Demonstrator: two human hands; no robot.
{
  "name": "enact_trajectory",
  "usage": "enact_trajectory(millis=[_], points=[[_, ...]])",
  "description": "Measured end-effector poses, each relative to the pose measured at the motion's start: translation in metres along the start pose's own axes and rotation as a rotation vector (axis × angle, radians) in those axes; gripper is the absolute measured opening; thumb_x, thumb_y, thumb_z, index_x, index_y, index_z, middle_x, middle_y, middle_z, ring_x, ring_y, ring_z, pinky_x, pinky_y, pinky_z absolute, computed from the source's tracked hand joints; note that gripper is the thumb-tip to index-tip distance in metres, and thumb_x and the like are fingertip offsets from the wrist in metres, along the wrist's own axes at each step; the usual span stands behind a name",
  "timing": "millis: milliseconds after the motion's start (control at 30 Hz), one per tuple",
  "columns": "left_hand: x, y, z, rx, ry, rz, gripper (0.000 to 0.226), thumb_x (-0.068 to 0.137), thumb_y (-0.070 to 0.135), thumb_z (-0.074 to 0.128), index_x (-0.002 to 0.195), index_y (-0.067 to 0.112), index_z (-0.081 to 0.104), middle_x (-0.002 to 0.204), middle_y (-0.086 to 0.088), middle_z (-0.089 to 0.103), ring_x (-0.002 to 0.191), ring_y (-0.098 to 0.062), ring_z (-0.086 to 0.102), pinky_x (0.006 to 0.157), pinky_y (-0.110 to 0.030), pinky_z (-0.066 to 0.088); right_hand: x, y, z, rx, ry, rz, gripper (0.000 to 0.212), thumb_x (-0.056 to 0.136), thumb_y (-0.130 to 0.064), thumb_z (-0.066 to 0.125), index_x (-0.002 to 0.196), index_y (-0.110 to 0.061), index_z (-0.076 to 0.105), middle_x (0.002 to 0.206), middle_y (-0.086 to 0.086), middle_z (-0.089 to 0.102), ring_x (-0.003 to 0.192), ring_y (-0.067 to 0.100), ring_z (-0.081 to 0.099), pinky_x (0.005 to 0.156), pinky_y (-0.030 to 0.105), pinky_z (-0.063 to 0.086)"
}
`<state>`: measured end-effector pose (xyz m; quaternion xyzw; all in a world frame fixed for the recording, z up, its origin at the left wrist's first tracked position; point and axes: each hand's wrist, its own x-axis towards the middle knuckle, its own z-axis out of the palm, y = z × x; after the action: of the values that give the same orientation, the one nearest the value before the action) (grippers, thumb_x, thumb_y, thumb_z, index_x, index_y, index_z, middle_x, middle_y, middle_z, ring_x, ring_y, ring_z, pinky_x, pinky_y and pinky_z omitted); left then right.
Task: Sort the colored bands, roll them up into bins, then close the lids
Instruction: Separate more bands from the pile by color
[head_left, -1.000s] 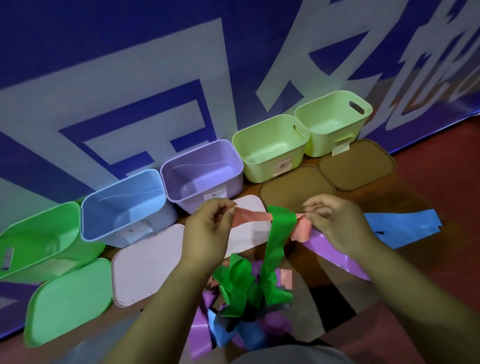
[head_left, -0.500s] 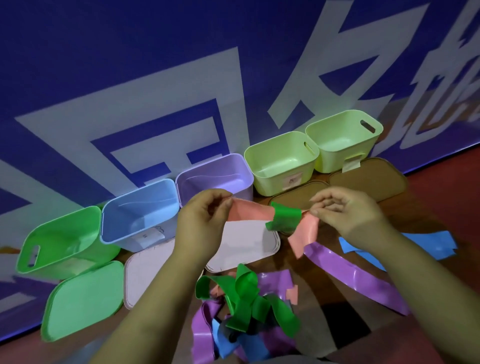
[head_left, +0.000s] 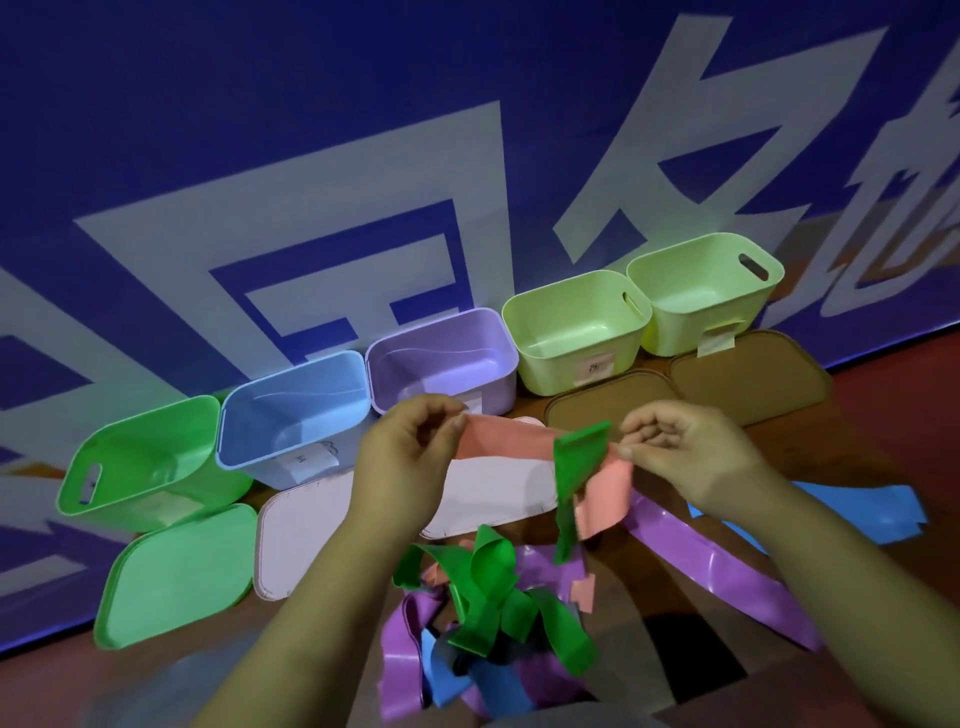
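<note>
Pink band (head_left: 498, 441) is pinched in the grip of the left hand (head_left: 410, 462) and right hand (head_left: 691, 457), but the green band (head_left: 579, 462) hanging across it could be rolled in with it.

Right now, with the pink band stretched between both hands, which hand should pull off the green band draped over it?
Right, probably. The green band hangs over the pink band just beside the right hand, while the left hand pinches the far end and can hold it taut.
</note>
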<state>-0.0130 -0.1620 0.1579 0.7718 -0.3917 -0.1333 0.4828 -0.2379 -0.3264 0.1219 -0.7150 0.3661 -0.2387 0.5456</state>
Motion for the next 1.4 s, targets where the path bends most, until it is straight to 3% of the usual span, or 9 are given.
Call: enact_trajectory(millis=[233, 400, 567, 667, 900, 1033, 1133, 1233, 1400], points=[[-0.004, -0.003, -0.002, 0.021, 0.015, -0.013, 0.031, 0.091, 0.017, 0.069, 0.08, 0.046, 0.064, 0.085, 0.026, 0.068, 0.08, 0.002, 0.063, 0.072, -0.008, 0.047, 0.003, -0.001, 0.001, 0.092, 0.058, 0.018, 0.026, 0.079, 0.009, 0.073, 0.085, -0.016, 0.069, 0.075, 0.001, 0.065, 0.063, 0.0, 0.06, 0.061, 0.013, 0.051], [-0.009, -0.004, -0.006, -0.039, 0.046, -0.03, 0.025, 0.091, 0.014, 0.069, 0.085, 0.039, 0.067, 0.083, 0.016, 0.071, 0.078, 0.002, 0.064, 0.07, -0.007, 0.047, 0.007, -0.001, 0.009, 0.071, -0.007, 0.008, 0.026, 0.082, 0.01, 0.069, 0.087, -0.016, 0.068, 0.075, 0.0, 0.063, 0.064, 0.003, 0.059, 0.063, 0.014, 0.051], [-0.02, -0.018, -0.024, -0.129, 0.072, -0.1, 0.02, 0.092, 0.013, 0.067, 0.089, 0.032, 0.07, 0.082, 0.02, 0.072, 0.076, 0.003, 0.064, 0.068, -0.008, 0.047, 0.006, 0.007, 0.035, 0.134, -0.204, 0.076, 0.029, 0.085, 0.012, 0.064, 0.091, -0.016, 0.067, 0.076, 0.002, 0.06, 0.067, 0.008, 0.057, 0.068, 0.02, 0.048], [-0.03, -0.033, -0.042, -0.162, 0.135, -0.154, 0.017, 0.092, 0.01, 0.066, 0.089, 0.027, 0.07, 0.079, 0.023, 0.071, 0.073, 0.007, 0.063, 0.067, -0.005, 0.045, 0.004, 0.016, 0.061, 0.176, -0.288, 0.113, 0.029, 0.085, 0.011, 0.065, 0.094, -0.016, 0.068, 0.078, 0.0, 0.06, 0.07, 0.004, 0.056, 0.071, 0.014, 0.046], [-0.081, -0.109, -0.111, -0.175, 0.317, -0.383, 0.018, 0.092, 0.006, 0.067, 0.088, 0.022, 0.072, 0.082, 0.005, 0.073, 0.071, -0.001, 0.064, 0.067, -0.015, 0.05, -0.014, 0.015, 0.15, 0.226, -0.614, 0.211, 0.027, 0.085, 0.011, 0.065, 0.101, -0.01, 0.067, 0.082, 0.004, 0.067, 0.076, 0.013, 0.055, 0.065, 0.018, 0.043], [-0.129, -0.155, -0.157, -0.121, 0.412, -0.541, 0.018, 0.09, 0.005, 0.067, 0.086, 0.022, 0.072, 0.074, 0.003, 0.073, 0.068, -0.011, 0.063, 0.067, -0.027, 0.052, -0.023, 0.01, 0.207, 0.104, -0.831, 0.246, 0.03, 0.078, -0.003, 0.074, 0.104, -0.016, 0.07, 0.081, 0.006, 0.068, 0.076, 0.017, 0.056, 0.066, 0.026, 0.041], [-0.168, -0.185, -0.191, -0.07, 0.484, -0.646, 0.02, 0.09, 0.006, 0.066, 0.086, 0.025, 0.07, 0.075, 0.004, 0.071, 0.068, -0.014, 0.062, 0.069, -0.03, 0.051, -0.03, 0.004, 0.25, -0.034, -0.964, 0.231, 0.032, 0.077, -0.003, 0.075, 0.104, -0.019, 0.07, 0.077, -0.004, 0.067, 0.069, 0.009, 0.056, 0.061, 0.018, 0.042], [-0.204, -0.214, -0.221, -0.02, 0.501, -0.755, 0.016, 0.091, 0.006, 0.065, 0.09, 0.021, 0.07, 0.079, 0.0, 0.07, 0.069, -0.014, 0.061, 0.065, -0.026, 0.048, -0.038, -0.001, 0.291, -0.186, -1.031, 0.194, 0.032, 0.081, 0.001, 0.073, 0.103, -0.021, 0.07, 0.07, -0.012, 0.067, 0.065, 0.003, 0.056, 0.06, 0.017, 0.043], [-0.253, -0.262, -0.254, 0.006, 0.532, -0.912, 0.017, 0.091, 0.006, 0.064, 0.085, 0.022, 0.069, 0.071, 0.002, 0.067, 0.06, -0.014, 0.056, 0.061, -0.029, 0.045, -0.052, -0.002, 0.353, -0.406, -1.103, 0.105, 0.025, 0.082, -0.013, 0.074, 0.1, -0.029, 0.073, 0.074, -0.012, 0.067, 0.062, -0.005, 0.055, 0.067, 0.014, 0.045]])
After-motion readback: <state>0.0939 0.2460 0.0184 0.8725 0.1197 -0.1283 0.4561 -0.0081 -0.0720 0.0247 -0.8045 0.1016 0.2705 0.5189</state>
